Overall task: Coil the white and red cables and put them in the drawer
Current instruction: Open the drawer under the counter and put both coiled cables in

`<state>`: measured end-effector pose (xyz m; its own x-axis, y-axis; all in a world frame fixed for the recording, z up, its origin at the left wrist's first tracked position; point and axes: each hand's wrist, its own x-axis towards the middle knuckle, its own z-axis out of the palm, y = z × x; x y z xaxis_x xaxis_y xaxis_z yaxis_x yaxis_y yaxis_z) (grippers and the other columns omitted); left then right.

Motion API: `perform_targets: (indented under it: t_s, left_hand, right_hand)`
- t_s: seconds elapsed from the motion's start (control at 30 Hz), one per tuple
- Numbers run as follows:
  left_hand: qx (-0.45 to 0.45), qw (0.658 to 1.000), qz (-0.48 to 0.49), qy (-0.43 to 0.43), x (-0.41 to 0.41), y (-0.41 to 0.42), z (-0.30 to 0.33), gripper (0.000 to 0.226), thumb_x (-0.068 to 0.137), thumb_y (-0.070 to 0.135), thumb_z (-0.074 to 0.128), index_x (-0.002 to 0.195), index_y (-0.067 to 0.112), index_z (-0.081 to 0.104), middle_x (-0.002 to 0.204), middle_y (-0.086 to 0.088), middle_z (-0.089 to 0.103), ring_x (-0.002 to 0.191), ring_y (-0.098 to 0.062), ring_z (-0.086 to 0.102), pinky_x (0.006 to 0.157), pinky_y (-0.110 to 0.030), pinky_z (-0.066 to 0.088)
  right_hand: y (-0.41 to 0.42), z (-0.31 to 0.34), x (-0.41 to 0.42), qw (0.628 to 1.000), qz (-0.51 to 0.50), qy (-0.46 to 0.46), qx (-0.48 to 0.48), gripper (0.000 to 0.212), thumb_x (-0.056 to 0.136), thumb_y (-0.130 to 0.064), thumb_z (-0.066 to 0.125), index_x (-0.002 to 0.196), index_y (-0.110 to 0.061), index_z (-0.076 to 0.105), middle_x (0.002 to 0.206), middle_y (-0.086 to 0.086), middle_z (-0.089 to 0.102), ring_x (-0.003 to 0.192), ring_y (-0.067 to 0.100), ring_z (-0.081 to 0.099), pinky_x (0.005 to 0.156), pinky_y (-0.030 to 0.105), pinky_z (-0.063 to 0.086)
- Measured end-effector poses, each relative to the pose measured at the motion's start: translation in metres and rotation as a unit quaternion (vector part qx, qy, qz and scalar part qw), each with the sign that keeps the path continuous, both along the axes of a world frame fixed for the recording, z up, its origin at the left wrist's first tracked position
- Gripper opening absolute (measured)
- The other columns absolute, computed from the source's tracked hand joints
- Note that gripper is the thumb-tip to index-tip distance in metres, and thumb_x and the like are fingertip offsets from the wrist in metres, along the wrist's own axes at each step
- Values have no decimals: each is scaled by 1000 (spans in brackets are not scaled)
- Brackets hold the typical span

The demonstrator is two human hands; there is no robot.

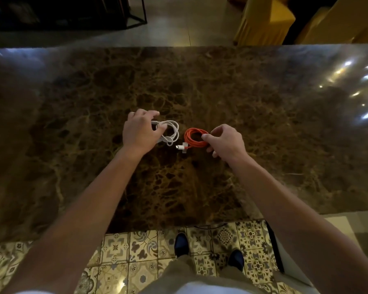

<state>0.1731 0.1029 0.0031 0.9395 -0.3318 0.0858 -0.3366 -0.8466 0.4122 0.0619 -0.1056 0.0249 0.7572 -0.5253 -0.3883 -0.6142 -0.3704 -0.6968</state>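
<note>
While both cables lie coiled side by side mid-countertop (263, 102), white cable (172, 132) is gripped by L hand (139, 130) & red cable (194, 137) pinched by R hand (226, 143), so coiling looks done; next, lift both w/o loosening, drawer unseen.

Dim, warm light — glare spots on the countertop (306, 85), edges warped.

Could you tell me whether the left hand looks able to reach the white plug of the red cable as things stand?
Probably yes: the white plug lies bare on the marble counter beside the left hand, though that hand already holds the white cable.
</note>
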Motion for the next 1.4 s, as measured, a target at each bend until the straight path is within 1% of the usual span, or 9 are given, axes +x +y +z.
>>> perform_targets:
  t_s: [0.23,0.4,0.5,0.63,0.8,1.0,1.23,1.33,1.4]
  left_hand:
    - [35,996,-2,79,10,-3,4,46,97,47,65,133,20,65,123,-9,64,111,-26,63,83,-37,50]
    - [22,993,5,113,8,-3,9,33,99,40,65,121,16,70,122,-6,64,101,-20,64,76,-33,48]
    - [-18,990,7,137,0,-1,14,27,102,34,63,121,15,67,109,-1,65,91,-13,62,76,-31,48]
    - [-91,983,-1,157,-17,-6,24,25,102,29,65,122,14,67,105,1,67,95,-13,65,79,-28,51]
    - [-192,958,-31,209,-40,-19,36,20,99,28,69,116,18,65,94,-2,72,70,-8,68,55,-17,54]
    - [-319,908,-49,267,-95,-66,40,16,100,26,69,109,13,69,77,-1,72,56,-6,64,50,-23,53]
    - [-371,874,-59,309,-175,-141,44,11,102,25,65,105,15,70,79,-1,73,60,-10,64,53,-23,55]
    - [-370,872,-61,314,-212,-176,42,13,101,25,65,106,14,71,84,-5,73,63,-12,66,56,-24,57]
    - [-378,867,-67,317,-235,-197,39,12,102,22,66,106,12,71,83,-7,72,61,-11,66,54,-23,57]
  right_hand:
    - [2,-1,4,996,-35,8,79,11,95,-28,73,97,-16,72,87,4,78,60,9,64,49,23,46]
    - [1,0,-7,996,-37,-5,77,7,95,-24,72,94,-17,72,82,4,77,58,10,65,46,21,47]
    - [-3,0,-18,997,-36,-17,69,7,96,-23,72,98,-16,72,80,4,76,57,10,66,48,22,51]
    - [-17,2,-41,995,-39,-37,80,10,97,-21,71,107,-19,74,81,5,78,61,12,70,52,24,55]
    - [-35,6,-70,992,-58,-63,94,9,97,-20,71,104,-20,76,77,5,78,58,11,68,49,23,52]
    - [-78,19,-134,987,-66,-104,102,13,96,-18,71,107,-17,78,65,0,75,52,9,67,45,23,49]
    - [-151,35,-233,983,-72,-144,89,11,97,-24,72,105,-23,79,80,2,79,65,11,72,67,33,63]
    - [-187,34,-276,979,-84,-157,96,12,96,-19,72,105,-18,80,77,8,78,60,16,70,53,27,58]
    - [-209,31,-300,978,-96,-162,92,12,96,-16,72,104,-17,81,76,11,77,58,16,66,49,24,52]
